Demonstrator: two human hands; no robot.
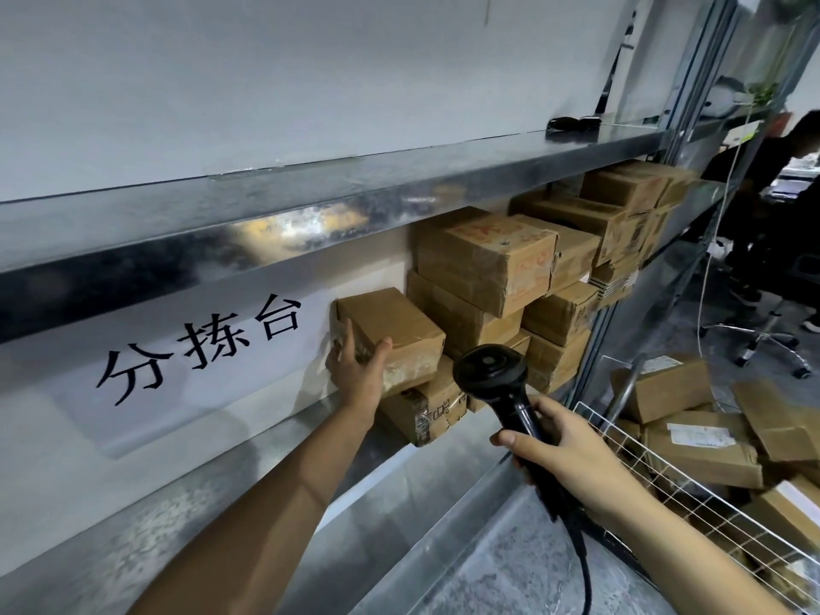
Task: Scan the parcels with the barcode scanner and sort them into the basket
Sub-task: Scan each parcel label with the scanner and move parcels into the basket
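Gripping small box (390,330) with left hand (355,370), fingers (347,344) round its left side, thumb on the front. Sits at left end of the shelf (421,463) stack, perched on another one. Holding scanner (492,370) handle tight in right hand (572,450), basket (630,454) just right. Probably light, stiff cardboard with slick tape, so better clamping opposite sides.
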